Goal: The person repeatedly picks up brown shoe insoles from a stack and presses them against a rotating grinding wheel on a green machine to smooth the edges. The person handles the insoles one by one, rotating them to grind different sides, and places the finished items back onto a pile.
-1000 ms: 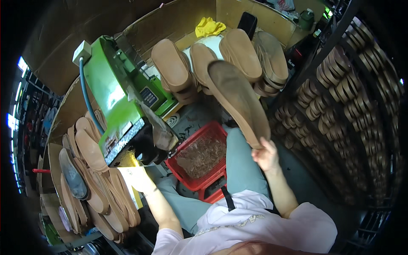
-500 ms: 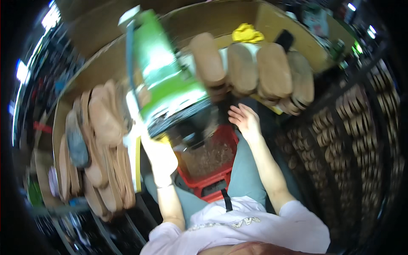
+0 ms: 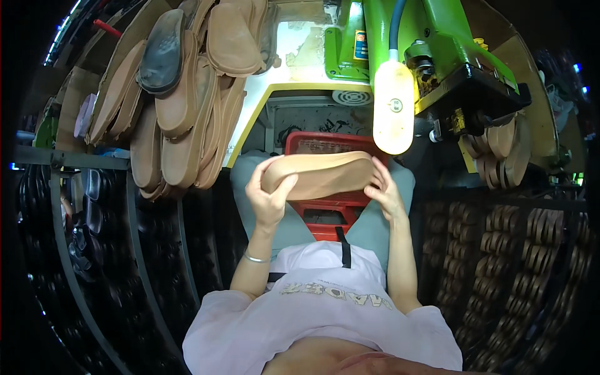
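Note:
A tan shoe sole (image 3: 325,176) lies crosswise between my hands, above my lap. My left hand (image 3: 269,195) wraps round its left end, the thumb over the near side. At the other end, my right hand (image 3: 388,192) grips the sole with fingers and thumb. Below it, between my knees, stands a red plastic crate (image 3: 325,236). Just beyond the sole hangs a bright oblong lamp (image 3: 394,115) on a bendable blue stem, beside a green machine (image 3: 447,28) with a black working head (image 3: 472,90).
Many tan soles (image 3: 178,112) are piled at the left of the white, yellow-edged table (image 3: 250,103), with one dark sole (image 3: 161,59) on them. More soles (image 3: 503,147) stand at the right by a cardboard box (image 3: 540,115). Racks of soles (image 3: 494,262) flank me.
My view has swung, so the machine now appears further right. The right hand was empty and open, the left up by the machine; now both hold the sole over my lap.

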`<state>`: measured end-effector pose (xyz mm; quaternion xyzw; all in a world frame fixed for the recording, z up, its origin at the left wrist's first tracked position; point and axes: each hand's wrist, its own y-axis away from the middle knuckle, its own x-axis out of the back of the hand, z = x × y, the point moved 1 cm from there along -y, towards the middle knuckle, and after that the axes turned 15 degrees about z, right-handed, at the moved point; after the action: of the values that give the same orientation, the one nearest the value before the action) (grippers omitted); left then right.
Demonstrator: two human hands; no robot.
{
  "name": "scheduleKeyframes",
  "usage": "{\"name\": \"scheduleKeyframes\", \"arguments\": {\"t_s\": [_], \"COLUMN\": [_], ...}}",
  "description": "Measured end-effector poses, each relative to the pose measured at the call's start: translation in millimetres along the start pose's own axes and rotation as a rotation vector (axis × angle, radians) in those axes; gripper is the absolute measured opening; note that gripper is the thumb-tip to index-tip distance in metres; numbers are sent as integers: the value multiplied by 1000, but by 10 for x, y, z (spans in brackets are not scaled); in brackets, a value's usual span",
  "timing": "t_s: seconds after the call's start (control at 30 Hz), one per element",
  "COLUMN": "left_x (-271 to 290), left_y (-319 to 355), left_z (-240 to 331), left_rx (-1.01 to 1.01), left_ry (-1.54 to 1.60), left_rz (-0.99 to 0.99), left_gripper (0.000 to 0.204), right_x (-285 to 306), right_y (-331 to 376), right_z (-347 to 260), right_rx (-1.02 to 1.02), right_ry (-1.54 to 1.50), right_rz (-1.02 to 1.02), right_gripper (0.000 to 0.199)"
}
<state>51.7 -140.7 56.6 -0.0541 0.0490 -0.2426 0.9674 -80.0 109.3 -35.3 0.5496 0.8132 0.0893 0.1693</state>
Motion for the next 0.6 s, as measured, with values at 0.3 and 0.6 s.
{"name": "scheduleKeyframes", "arguments": {"t_s": [0.3, 0.6], "left_x": [-280, -1413], "left_y": [-418, -1411], "left_z": [147, -595], "left_rx": [88, 533], "left_ry": [507, 571], "left_rz": [356, 480], "left_gripper": [34, 64], "right_x": [193, -179], "right_y": [330, 30], "right_z": [210, 171], "right_rx": [-165, -148], "right_ry": [-133, -83], "right_rz": [170, 34], "right_gripper": [27, 23]}}
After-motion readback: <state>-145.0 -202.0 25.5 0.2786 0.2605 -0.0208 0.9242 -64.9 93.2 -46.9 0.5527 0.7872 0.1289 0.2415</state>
